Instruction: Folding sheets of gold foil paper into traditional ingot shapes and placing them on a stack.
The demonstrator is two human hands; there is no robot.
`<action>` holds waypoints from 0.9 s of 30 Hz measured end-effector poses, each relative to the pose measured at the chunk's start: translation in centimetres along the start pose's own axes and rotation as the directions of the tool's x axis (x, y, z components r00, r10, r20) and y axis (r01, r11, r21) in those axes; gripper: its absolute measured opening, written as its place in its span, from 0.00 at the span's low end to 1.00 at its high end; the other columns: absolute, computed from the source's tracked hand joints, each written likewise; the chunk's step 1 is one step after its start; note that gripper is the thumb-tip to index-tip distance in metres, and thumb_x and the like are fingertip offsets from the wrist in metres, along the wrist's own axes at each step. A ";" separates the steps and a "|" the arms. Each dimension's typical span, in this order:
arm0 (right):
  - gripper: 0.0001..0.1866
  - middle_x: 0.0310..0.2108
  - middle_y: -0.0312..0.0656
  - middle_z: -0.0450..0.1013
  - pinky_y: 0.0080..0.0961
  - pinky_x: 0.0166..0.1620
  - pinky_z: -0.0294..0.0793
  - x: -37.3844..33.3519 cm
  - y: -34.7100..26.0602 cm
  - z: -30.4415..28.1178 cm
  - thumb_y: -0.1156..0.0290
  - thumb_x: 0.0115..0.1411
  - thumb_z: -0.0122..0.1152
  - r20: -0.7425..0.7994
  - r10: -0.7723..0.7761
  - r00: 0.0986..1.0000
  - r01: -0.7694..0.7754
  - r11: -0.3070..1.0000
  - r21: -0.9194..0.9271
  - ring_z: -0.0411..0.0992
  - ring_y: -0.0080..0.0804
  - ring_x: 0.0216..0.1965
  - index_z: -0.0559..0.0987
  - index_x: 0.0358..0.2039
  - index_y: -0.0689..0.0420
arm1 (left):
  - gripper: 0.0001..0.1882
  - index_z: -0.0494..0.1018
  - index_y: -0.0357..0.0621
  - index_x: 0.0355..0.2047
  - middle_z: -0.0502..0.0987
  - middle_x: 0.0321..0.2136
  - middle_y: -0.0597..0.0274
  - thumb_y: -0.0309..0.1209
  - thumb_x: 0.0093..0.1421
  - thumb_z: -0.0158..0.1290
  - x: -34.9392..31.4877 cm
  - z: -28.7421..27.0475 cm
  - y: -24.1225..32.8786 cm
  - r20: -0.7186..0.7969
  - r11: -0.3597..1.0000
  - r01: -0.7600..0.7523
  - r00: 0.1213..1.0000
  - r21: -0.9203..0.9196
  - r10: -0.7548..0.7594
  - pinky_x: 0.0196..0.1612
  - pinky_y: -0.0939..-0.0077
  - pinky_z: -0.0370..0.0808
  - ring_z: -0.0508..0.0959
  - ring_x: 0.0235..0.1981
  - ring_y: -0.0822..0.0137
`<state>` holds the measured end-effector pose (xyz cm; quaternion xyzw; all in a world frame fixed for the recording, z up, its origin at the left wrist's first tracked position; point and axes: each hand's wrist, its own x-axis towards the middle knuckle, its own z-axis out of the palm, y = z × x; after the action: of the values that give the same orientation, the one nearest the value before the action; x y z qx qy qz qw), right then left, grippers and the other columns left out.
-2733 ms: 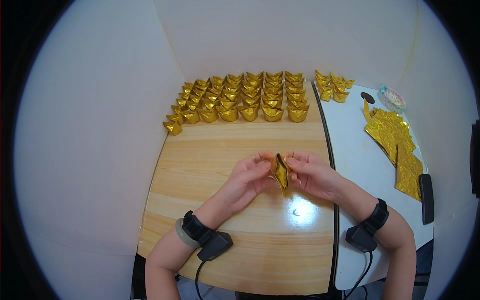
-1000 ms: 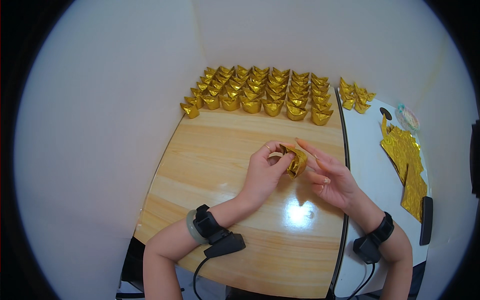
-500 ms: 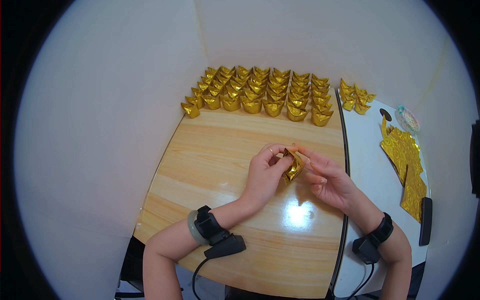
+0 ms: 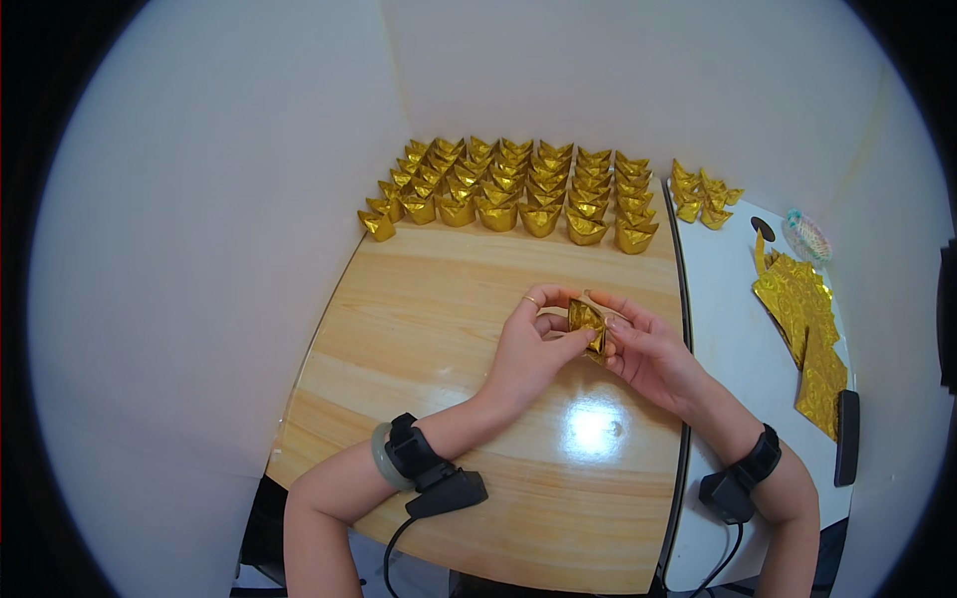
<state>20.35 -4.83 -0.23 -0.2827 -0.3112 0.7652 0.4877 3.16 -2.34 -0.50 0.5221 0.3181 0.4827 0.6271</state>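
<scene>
Above the wooden table, a gold foil paper ingot (image 4: 585, 317) is held between both hands, partly covered by the fingers. My left hand (image 4: 538, 342) grips it from the left, its thumb across the front and its index finger along the top. On the other side, my right hand (image 4: 648, 351) pinches its right edge, with the index finger reaching over the top. Beyond the hands, several finished-looking gold paper ingots (image 4: 539, 219) stand upright in close rows along the table's far edge.
A wooden table (image 4: 399, 329) adjoins a white table (image 4: 723, 349) on the right. On the white one lie more small gold ingots (image 4: 713, 214), a coiled plastic ring (image 4: 808, 235), gold foil sheets (image 4: 800, 304) and a black bar (image 4: 846, 439). Pale walls (image 4: 249, 199) enclose the left and back.
My right hand has closed in on the paper ingot, its thumb and fingers now touching it. The ingot has turned slightly in my left hand, and my left thumb has moved lower.
</scene>
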 end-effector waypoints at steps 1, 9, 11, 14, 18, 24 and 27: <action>0.25 0.35 0.36 0.68 0.16 0.37 0.75 0.0 0.0 0.0 0.75 0.61 0.50 -0.015 -0.012 1.000 0.012 1.000 -0.004 0.70 0.20 0.32 0.57 0.58 0.62 | 0.20 0.63 0.38 0.46 0.73 0.38 0.59 0.20 0.53 0.54 0.0 0.0 0.2 0.049 1.000 0.020 0.999 0.010 -0.020 0.42 0.80 0.72 0.73 0.41 0.72; 0.25 0.36 0.35 0.67 0.15 0.36 0.74 0.1 0.1 -0.1 0.75 0.60 0.51 -0.006 -0.021 1.000 0.021 1.000 0.001 0.70 0.18 0.33 0.58 0.58 0.61 | 0.18 0.64 0.38 0.45 0.72 0.39 0.60 0.20 0.54 0.54 0.1 -0.2 -0.3 0.095 0.998 0.006 0.995 0.065 -0.012 0.45 0.79 0.71 0.73 0.42 0.72; 0.26 0.38 0.35 0.67 0.14 0.35 0.73 0.0 -0.1 0.2 0.75 0.60 0.53 -0.015 -0.006 1.000 0.006 1.000 0.005 0.70 0.19 0.33 0.59 0.58 0.60 | 0.16 0.65 0.38 0.44 0.71 0.39 0.60 0.20 0.55 0.53 0.1 -0.2 -0.4 0.065 0.996 -0.019 0.998 0.092 0.013 0.45 0.79 0.71 0.72 0.41 0.73; 0.26 0.41 0.35 0.66 0.14 0.33 0.71 -0.2 0.1 1.3 0.74 0.58 0.56 -0.090 -0.015 0.996 0.006 0.995 -0.101 0.69 0.18 0.33 0.61 0.56 0.59 | 0.16 0.65 0.38 0.44 0.70 0.40 0.60 0.20 0.55 0.52 0.1 -0.4 -0.6 -0.029 0.997 -0.048 0.998 0.062 0.050 0.45 0.80 0.71 0.72 0.41 0.73; 0.23 0.41 0.36 0.68 0.14 0.32 0.70 -0.5 0.9 1.2 0.71 0.55 0.60 0.010 -0.313 0.950 0.222 0.650 -0.727 0.67 0.16 0.32 0.66 0.51 0.61 | 0.14 0.67 0.36 0.44 0.61 0.42 0.60 0.21 0.56 0.51 0.3 -0.6 -1.2 -0.005 0.993 -0.092 0.996 0.079 0.093 0.42 0.79 0.71 0.72 0.40 0.70; 0.17 0.32 0.37 0.72 0.17 0.32 0.71 -0.7 0.1 0.0 0.74 0.53 0.58 -0.083 -0.353 0.932 0.127 0.530 -0.838 0.70 0.21 0.27 0.72 0.44 0.61 | 0.13 0.71 0.39 0.43 0.65 0.39 0.58 0.30 0.58 0.51 0.7 -1.9 -1.8 0.039 0.965 0.041 0.998 0.259 -0.053 0.41 0.79 0.70 0.72 0.40 0.69; 0.20 0.34 0.41 0.71 0.24 0.35 0.72 -1.2 -0.5 0.3 0.74 0.48 0.56 -0.034 -0.299 0.954 -0.008 0.087 -0.996 0.72 0.32 0.30 0.72 0.44 0.59 | 0.16 0.72 0.39 0.43 0.67 0.37 0.55 0.32 0.55 0.54 0.6 -1.7 -0.3 0.173 0.826 0.023 0.974 0.563 -0.145 0.43 0.75 0.69 0.71 0.40 0.64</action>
<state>20.90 -5.81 0.51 -0.5885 -0.7102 0.2680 0.2784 1.93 -1.20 -1.14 0.7149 0.4004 0.2833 0.4983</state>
